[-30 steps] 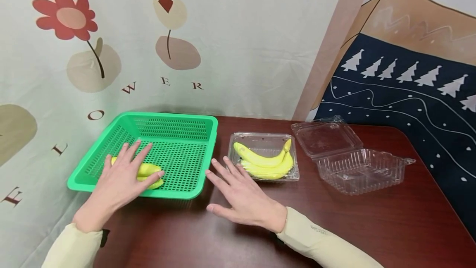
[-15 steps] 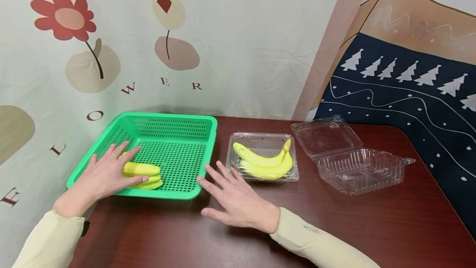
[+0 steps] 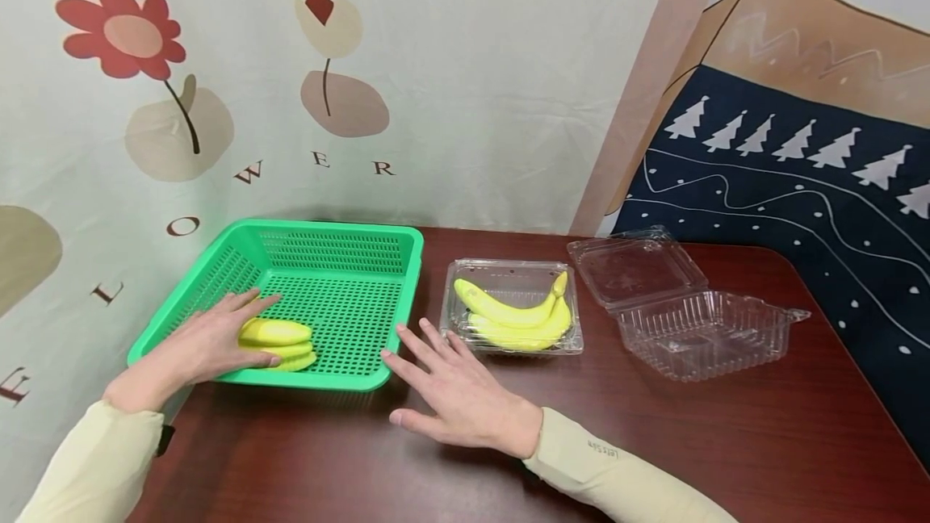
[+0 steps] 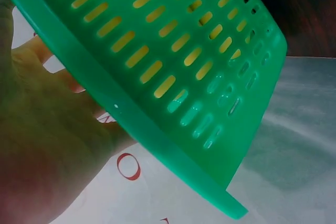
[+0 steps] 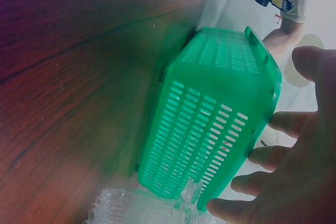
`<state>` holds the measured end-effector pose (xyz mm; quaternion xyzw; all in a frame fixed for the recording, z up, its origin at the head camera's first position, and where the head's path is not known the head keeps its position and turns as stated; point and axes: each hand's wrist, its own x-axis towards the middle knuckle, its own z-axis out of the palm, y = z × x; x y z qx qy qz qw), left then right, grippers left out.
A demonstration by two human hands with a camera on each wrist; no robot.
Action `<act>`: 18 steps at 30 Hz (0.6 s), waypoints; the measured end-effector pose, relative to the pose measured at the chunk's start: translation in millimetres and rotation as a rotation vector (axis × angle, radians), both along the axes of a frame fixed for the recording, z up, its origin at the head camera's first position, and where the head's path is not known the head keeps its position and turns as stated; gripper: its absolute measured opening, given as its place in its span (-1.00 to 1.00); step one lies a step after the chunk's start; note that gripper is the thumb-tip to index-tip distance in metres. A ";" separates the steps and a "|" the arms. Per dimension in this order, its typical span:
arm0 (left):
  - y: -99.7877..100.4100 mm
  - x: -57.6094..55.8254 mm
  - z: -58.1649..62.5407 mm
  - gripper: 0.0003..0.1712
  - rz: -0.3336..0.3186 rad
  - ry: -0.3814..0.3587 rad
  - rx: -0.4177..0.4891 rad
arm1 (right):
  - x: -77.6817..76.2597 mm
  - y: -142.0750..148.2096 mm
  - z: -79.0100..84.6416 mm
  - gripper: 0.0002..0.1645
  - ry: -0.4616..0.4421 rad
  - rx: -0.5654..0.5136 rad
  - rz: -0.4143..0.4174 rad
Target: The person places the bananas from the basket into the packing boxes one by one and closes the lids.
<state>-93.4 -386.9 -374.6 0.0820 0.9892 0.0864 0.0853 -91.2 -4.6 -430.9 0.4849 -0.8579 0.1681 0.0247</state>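
A bunch of yellow bananas (image 3: 278,333) lies in the near-left part of the green plastic basket (image 3: 349,382). My left hand (image 3: 203,345) reaches over the basket's left rim. Its thumb lies along the near side of the bunch and its extended fingers go over the far side; some fingertips are hidden. In the left wrist view the basket wall (image 4: 121,72) covers most of those fingers, with yellow showing through the slots. My right hand (image 3: 465,398) has its fingers spread straight by the basket's right rim; whether they touch it I cannot tell.
A closed clear clamshell box (image 3: 450,297) with bananas (image 3: 519,321) inside stands right of the basket. Farther right, another clear clamshell box (image 3: 705,337) has its lid (image 3: 639,269) raised back. A printed cloth (image 3: 479,103) hangs behind the brown table (image 3: 654,434).
My left hand has moved left and lowered around the bananas, uncovering their right ends. The right hand has shifted slightly left, toward the basket rim. Both clear boxes stay put.
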 end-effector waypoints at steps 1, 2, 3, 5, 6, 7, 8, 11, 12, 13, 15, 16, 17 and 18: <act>-0.4 -1.0 -0.4 0.19 -0.007 -0.004 0.003 | 0.0 0.0 -0.3 -0.15 0.001 -0.001 0.000; -0.8 -2.0 -0.9 0.18 -0.015 -0.006 0.006 | 0.0 0.0 -0.5 -0.15 0.001 -0.001 0.000; -1.1 -2.9 -1.2 0.17 -0.023 -0.010 0.011 | 0.0 0.1 -0.7 -0.15 0.001 -0.001 0.000; -1.6 -4.3 -1.8 0.14 -0.038 -0.015 0.017 | 0.2 0.1 -0.9 -0.16 0.002 -0.004 0.000; -1.8 -5.0 -2.2 0.13 -0.046 -0.015 0.016 | 0.1 0.1 -1.1 -0.16 0.002 -0.004 0.000; -1.8 -5.6 -2.4 0.11 -0.054 -0.013 0.017 | 0.2 0.1 -1.2 -0.16 0.002 -0.004 -0.001; -1.8 -6.2 -2.6 0.10 -0.062 -0.013 0.016 | 0.3 0.1 -1.3 -0.16 0.002 -0.003 -0.001; -1.9 -7.9 -3.6 0.07 -0.085 -0.009 0.000 | 0.5 0.1 -1.7 -0.16 0.002 -0.002 -0.001; -1.9 -8.3 -4.0 0.05 -0.092 -0.007 -0.007 | 0.6 0.1 -1.9 -0.16 0.002 -0.003 -0.001; -1.9 -8.7 -4.3 0.03 -0.099 -0.006 -0.012 | 0.7 0.1 -2.0 -0.17 0.002 -0.004 0.000; -2.1 -9.4 -5.3 -0.03 -0.110 0.001 -0.025 | 0.9 0.1 -2.3 -0.17 0.002 -0.006 0.002; -2.0 -9.8 -5.7 -0.07 -0.118 0.010 -0.030 | 0.9 0.2 -2.3 -0.17 0.003 -0.006 0.002; -1.9 -10.3 -6.3 -0.11 -0.125 0.021 -0.035 | 0.8 0.3 -2.4 -0.17 0.006 -0.006 0.002; -1.9 -10.9 -6.8 -0.15 -0.135 0.036 -0.040 | 0.8 0.4 -2.4 -0.17 0.009 -0.006 0.001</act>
